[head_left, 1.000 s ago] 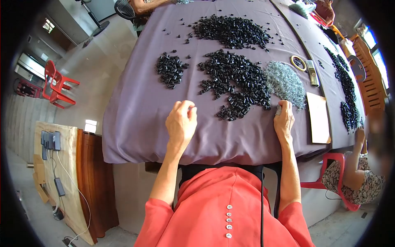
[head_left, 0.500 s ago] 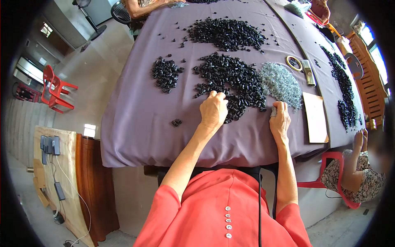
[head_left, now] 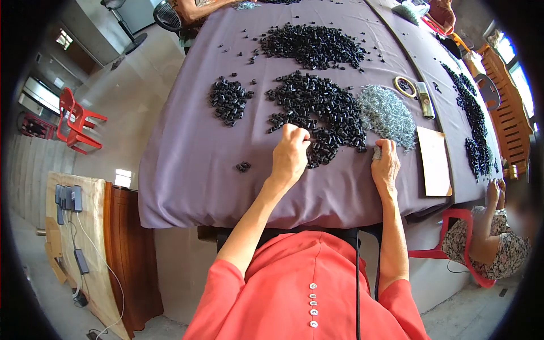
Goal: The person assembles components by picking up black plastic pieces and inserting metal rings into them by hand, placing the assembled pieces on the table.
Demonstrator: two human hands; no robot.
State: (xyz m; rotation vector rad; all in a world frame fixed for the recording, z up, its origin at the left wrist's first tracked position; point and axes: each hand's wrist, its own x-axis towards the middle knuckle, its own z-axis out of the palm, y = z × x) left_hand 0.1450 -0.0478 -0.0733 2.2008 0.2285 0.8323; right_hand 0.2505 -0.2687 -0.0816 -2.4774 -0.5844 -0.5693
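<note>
My left hand (head_left: 290, 154) is closed, fingertips curled down at the near-left edge of a large pile of small black plastic pieces (head_left: 317, 102). Whatever its fingers may hold is hidden. My right hand (head_left: 386, 164) has its thumb and fingers pressed together just in front of a heap of small shiny metal pieces (head_left: 387, 116). A greyish patch (head_left: 377, 152) shows at its thumb side; I cannot tell whether it is held or wrapped on. To the left lie a smaller group of black pieces (head_left: 228, 102) and a little cluster of black pieces (head_left: 243, 166).
A purple cloth (head_left: 187, 170) covers the table. Beyond the metal heap are a tape roll (head_left: 404, 86), a clear packet (head_left: 425, 101) and a cardboard sheet (head_left: 434, 161). Another black pile (head_left: 311, 46) lies farther back. Other people sit around the table, one at the right (head_left: 487, 232).
My left hand has shifted slightly left, still closed by the black pile. The right hand stays in nearly the same place.
</note>
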